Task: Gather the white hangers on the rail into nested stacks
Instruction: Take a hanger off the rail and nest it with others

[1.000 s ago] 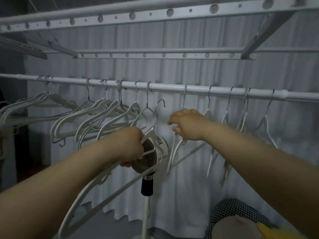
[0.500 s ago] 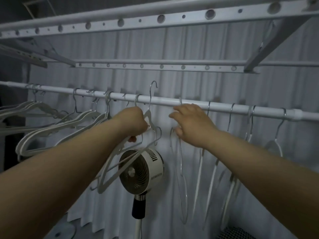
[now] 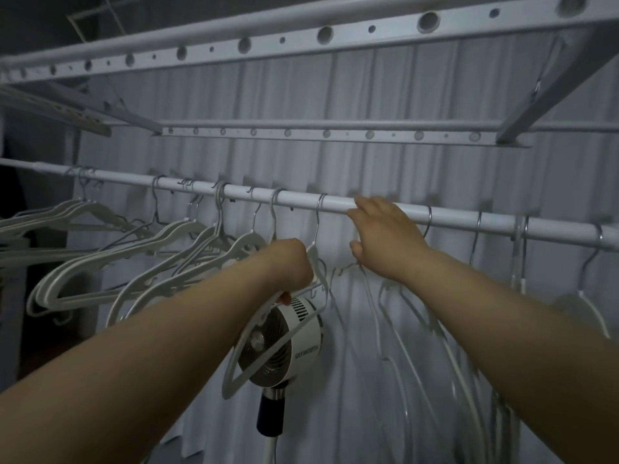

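At frame centre, the left hand (image 3: 291, 262) is clamping its fingers round a white hanger (image 3: 230, 385), its hook hanging over the rail (image 3: 469, 224). The right hand (image 3: 385, 236) is touching the rail, fingers seemingly loosely apart.

The rail (image 3: 452, 222) is left bare between hooks just right of the right hand (image 3: 385, 236). Leftward it is crowded by hooks and nested white hangers (image 3: 249, 241). Below, passage is blocked by a fan (image 3: 294, 343). Above, open room is bounded by a perforated bar (image 3: 335, 133).
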A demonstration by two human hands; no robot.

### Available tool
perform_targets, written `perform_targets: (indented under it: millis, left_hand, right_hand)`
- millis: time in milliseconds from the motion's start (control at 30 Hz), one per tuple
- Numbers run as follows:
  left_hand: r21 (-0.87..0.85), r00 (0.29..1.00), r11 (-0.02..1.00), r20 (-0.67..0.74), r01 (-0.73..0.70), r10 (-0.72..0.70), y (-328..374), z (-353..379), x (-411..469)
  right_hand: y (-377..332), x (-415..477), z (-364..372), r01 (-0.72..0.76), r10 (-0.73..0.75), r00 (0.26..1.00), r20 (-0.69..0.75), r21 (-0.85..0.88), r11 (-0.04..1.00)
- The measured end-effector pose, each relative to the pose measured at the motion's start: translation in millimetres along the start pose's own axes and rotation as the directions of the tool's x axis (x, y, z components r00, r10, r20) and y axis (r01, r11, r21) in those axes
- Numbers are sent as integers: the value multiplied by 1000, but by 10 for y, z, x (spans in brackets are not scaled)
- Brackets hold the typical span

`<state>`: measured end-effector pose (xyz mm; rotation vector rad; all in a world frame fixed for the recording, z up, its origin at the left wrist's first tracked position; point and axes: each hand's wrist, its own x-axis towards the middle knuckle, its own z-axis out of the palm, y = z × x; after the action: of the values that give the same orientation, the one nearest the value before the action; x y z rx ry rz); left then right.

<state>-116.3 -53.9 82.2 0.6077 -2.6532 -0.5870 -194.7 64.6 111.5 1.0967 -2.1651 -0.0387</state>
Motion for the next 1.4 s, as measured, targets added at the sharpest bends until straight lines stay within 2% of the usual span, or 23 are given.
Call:
perform_targets:
  millis: [167, 367, 533, 667, 800, 1000, 1100, 1167, 1400]
  left_hand:
    - [-53, 999, 997, -13, -49, 48, -55, -26, -16]
    - [116, 947, 984, -276, -138, 165, -407, -132, -260]
    - [208, 885, 973, -429, -98, 181, -897, -302, -397]
    - [261, 930, 965, -359, 26, 72, -1302, -360, -390]
    - [251, 951, 967, -304, 30, 49, -1630, -429, -324]
    - [384, 882, 911, -367, -147, 297, -1916, -455, -254]
    - [441, 884, 884, -338, -155, 323, -2016, -447, -239]
    - [408, 880, 895, -337, -183, 333, -2084, -433, -217]
    - [366, 818, 888, -395, -277, 418, -2242, -475, -74]
  right_hand:
    - [11, -11, -1, 15, -15, 1000, 5, -32, 999]
    - [-100, -23, -41, 13, -13, 1000, 4, -55, 998]
    - [-262, 48, -153, -2, 0, 1000, -19, -98, 995]
    - [-472, 214, -229, -15, 13, 1000, -26, -100, 995]
    - [-785, 471, -244, -31, 31, 999, -10, -53, 998]
    - [-1169, 915, -140, -84, 84, 996, 2, -53, 995]
    - [-1262, 1060, -81, -164, 166, 986, 32, -61, 985]
    - [-1295, 1122, -42, -224, 227, 973, 50, -69, 972]
    - [-1269, 1172, 96, -338, 341, 940, 20, -87, 937]
